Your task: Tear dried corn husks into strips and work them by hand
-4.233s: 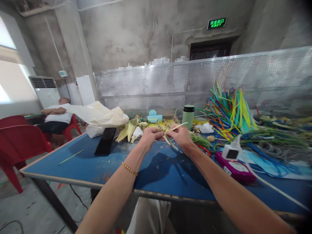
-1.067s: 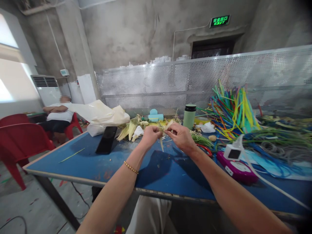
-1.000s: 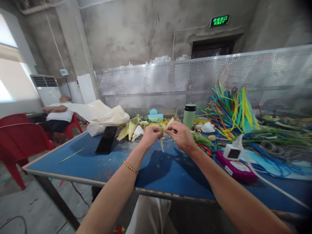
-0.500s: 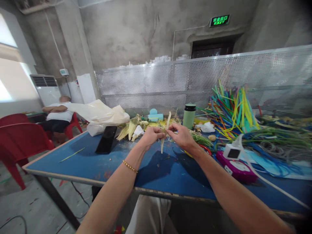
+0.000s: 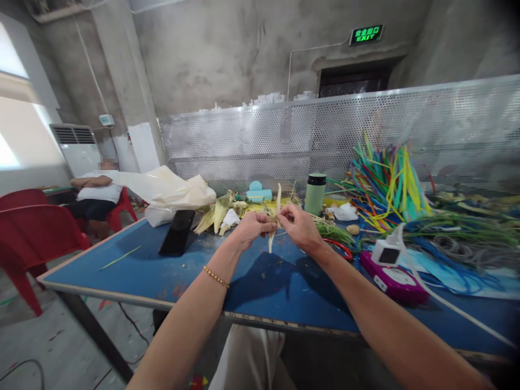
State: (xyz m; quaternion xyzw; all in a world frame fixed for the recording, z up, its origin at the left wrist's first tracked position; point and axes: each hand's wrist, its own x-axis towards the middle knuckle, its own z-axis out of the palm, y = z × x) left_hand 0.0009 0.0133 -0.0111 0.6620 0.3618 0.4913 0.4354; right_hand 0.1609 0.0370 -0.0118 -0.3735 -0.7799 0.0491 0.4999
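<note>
My left hand [image 5: 257, 227] and my right hand [image 5: 298, 225] meet above the blue table, fingers pinched. Between them is a pale strip [image 5: 278, 197] that looks like corn husk; one end points up, the other hangs below the fingertips. Both hands appear closed on this strip, though the fingers hide its middle. Behind my left hand lies a heap of dry corn husks [image 5: 219, 212] with a crumpled white piece [image 5: 231, 219]. Past my right hand are green stalks [image 5: 335, 233] and red-handled pliers or scissors [image 5: 343, 248], partly covered by my wrist.
A black phone [image 5: 177, 233] and a white plastic bag [image 5: 174, 189] lie to the left. A green cup [image 5: 316, 195] stands behind my right hand. Farther right are colourful strips [image 5: 390, 184] and a purple box [image 5: 392, 279] with a white charger [image 5: 387, 253]. A person [image 5: 95, 192] sits far left.
The pale strip has turned slightly more upright, and its upper end has shifted a little left. My right hand has moved slightly, while the left stays almost in place.
</note>
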